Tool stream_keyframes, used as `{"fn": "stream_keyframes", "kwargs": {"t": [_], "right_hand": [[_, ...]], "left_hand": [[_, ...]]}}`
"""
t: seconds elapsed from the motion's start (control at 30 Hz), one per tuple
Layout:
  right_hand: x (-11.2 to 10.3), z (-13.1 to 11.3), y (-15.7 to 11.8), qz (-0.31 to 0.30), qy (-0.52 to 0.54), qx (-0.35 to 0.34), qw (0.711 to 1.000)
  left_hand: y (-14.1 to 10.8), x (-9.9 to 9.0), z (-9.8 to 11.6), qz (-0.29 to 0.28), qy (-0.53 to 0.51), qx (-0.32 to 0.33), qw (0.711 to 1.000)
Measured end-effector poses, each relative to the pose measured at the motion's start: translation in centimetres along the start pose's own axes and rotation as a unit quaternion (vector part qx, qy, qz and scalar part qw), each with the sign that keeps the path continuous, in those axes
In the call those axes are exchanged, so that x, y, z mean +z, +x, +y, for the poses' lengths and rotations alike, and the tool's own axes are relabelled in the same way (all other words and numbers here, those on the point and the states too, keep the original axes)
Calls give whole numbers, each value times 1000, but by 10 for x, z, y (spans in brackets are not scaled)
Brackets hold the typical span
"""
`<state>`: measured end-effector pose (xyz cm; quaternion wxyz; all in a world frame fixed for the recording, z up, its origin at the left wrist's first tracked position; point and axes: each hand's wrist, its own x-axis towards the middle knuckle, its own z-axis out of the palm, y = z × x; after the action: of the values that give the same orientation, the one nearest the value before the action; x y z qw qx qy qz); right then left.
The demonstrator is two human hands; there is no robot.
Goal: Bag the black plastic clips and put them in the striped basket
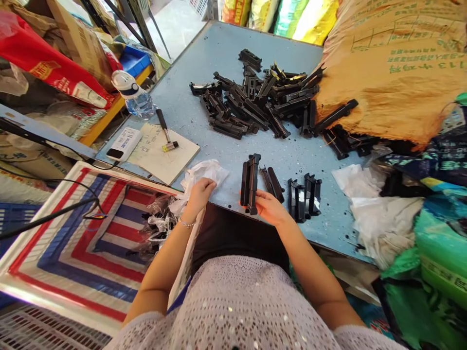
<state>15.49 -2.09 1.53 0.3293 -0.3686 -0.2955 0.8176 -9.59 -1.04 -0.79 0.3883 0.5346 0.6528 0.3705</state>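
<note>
My left hand (pixel 200 193) is closed on a thin clear plastic bag (pixel 207 172) at the table's front edge. In my right hand (pixel 269 205) is a long black plastic part (pixel 250 182), held upright with the fingers at its lower right side. Just right of it two slim black pieces (pixel 272 183) lie on the blue table (pixel 222 150). Beyond them, a few more black plastic parts (pixel 304 198) stand side by side near the edge. A large heap of similar black parts (pixel 255 99) covers the table's far middle.
A big orange woven sack (pixel 394 68) rests at the right, with white cloths (pixel 383 209) before it. On the left are a water bottle (pixel 134 95), a white box-like device (pixel 124 144), a cardboard sheet (pixel 164 153) with a black-handled tool (pixel 166 130), and a striped basket (pixel 78 243) below.
</note>
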Motion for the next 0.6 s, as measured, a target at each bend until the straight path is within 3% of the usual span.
{"fn": "stream_keyframes", "kwargs": {"t": [0.13,0.27,0.33,0.4,0.5,0.6], "right_hand": [[12,6,14,-57,28,31,998],[23,18,44,-69,28,28,997],[20,19,52,-48,29,16,998],[13,18,53,-27,32,8,999],[1,14,45,-15,26,7,1000],[-7,8,35,8,18,-7,1000]], "left_hand": [[1,-2,1,-24,-214,-67,974],[-3,5,5,-4,-268,-36,963],[-7,4,1,29,-222,-11,975],[-12,1,-4,35,-90,33,995],[-17,-5,-11,9,111,104,988],[-15,-10,-13,21,137,106,985]]}}
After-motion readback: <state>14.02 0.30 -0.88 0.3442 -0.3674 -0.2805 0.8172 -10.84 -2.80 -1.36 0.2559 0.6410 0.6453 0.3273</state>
